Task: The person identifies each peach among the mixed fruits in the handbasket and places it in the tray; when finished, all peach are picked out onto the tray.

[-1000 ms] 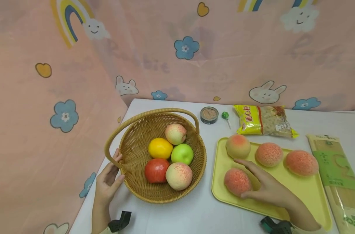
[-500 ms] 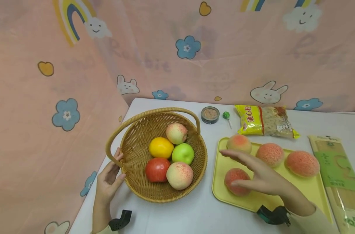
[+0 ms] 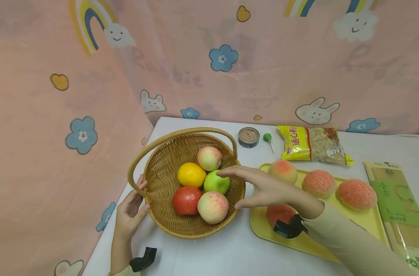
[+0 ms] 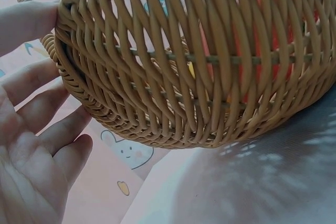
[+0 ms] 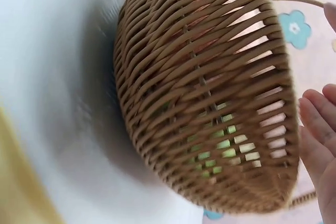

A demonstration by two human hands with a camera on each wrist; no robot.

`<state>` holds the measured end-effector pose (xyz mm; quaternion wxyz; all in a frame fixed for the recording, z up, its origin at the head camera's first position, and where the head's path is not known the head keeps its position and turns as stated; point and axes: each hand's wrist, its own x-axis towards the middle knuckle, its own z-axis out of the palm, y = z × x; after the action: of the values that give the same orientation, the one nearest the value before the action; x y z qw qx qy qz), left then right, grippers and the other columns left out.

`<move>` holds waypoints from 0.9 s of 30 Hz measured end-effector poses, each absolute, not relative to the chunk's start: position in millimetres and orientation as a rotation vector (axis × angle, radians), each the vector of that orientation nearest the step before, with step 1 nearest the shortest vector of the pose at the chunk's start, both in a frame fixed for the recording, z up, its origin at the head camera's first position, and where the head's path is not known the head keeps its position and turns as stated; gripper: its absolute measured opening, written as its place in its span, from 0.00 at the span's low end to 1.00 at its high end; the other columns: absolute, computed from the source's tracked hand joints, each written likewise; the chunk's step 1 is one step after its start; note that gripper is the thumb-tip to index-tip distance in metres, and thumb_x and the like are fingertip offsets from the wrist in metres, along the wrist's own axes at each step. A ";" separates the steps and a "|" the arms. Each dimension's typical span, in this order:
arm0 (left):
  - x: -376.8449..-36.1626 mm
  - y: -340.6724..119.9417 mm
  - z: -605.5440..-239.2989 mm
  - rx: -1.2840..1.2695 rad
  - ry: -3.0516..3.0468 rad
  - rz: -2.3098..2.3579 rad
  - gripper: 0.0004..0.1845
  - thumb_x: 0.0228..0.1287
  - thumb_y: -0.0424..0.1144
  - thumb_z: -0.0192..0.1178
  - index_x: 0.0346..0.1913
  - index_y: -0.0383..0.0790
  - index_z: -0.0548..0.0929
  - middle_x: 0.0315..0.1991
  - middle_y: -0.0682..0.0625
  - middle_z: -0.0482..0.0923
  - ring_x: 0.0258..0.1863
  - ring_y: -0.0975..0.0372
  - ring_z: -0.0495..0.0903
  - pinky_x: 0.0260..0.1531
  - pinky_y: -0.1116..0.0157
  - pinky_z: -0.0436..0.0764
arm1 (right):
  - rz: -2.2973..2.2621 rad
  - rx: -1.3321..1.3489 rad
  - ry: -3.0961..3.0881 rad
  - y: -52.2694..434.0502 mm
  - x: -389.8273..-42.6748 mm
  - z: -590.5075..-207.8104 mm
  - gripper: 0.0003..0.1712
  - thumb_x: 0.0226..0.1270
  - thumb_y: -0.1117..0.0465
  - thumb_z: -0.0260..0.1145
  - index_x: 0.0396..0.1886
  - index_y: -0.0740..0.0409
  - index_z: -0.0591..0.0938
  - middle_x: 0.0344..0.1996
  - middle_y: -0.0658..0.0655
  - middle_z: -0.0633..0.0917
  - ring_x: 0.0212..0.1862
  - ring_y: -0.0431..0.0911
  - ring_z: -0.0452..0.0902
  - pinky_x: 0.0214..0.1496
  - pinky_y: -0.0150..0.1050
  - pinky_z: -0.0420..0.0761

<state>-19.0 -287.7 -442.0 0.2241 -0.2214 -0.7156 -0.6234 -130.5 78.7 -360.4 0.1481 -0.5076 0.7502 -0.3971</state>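
A wicker basket (image 3: 161, 214) with a hoop handle holds a yellow fruit (image 3: 190, 174), a green apple (image 3: 214, 183), a red fruit (image 3: 185, 201) and two pale peaches (image 3: 213, 207). My left hand (image 3: 130, 211) rests open against the basket's left rim (image 4: 68, 51), its fingers straight. Reaching over the basket's right rim, my right hand (image 3: 254, 188) is open and empty, with its fingertips above the green apple. In the right wrist view the basket wall (image 5: 210, 103) fills the frame, my fingers (image 5: 317, 129) beside it. A yellow tray (image 3: 361, 226) holds several pink peaches (image 3: 318, 183).
Behind the tray lie a small tin (image 3: 249, 137), a green lollipop (image 3: 266, 138) and a yellow bag of pasta (image 3: 311, 143). A packet of noodles (image 3: 397, 203) lies at the right edge. Pink patterned curtains close in the left and back.
My right hand left the near peach on the tray, lifted, and moved left over the basket rim. The left hand stayed at the basket.
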 end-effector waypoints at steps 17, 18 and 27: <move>-20.2 -288.6 -442.3 -0.609 -1.993 -1.688 0.28 0.53 0.16 0.54 0.60 0.14 0.65 0.69 0.27 0.54 0.72 0.53 0.57 0.67 0.69 0.63 | -0.739 -1.498 1.917 29.3 -153.6 -357.0 0.44 0.52 0.49 0.73 0.67 0.56 0.67 0.65 0.51 0.72 0.65 0.44 0.67 0.68 0.44 0.68; -20.3 -288.7 -442.3 -0.613 -1.991 -1.689 0.28 0.53 0.16 0.54 0.60 0.14 0.65 0.69 0.27 0.54 0.72 0.53 0.57 0.68 0.68 0.63 | -0.709 -1.498 1.916 28.1 -154.0 -357.5 0.44 0.52 0.49 0.74 0.67 0.56 0.67 0.64 0.50 0.72 0.65 0.43 0.67 0.69 0.43 0.66; -20.8 -289.0 -442.2 -0.618 -1.995 -1.678 0.28 0.53 0.15 0.54 0.60 0.14 0.65 0.69 0.27 0.54 0.72 0.53 0.57 0.68 0.68 0.63 | -0.529 -1.497 1.937 22.9 -153.7 -356.9 0.43 0.49 0.55 0.75 0.66 0.56 0.69 0.62 0.50 0.74 0.62 0.42 0.68 0.69 0.42 0.65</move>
<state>-20.8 -289.0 -442.2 0.2292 -0.2245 -0.7247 -0.6098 -153.7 22.9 -356.9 0.3132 -0.5675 0.7346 -0.2007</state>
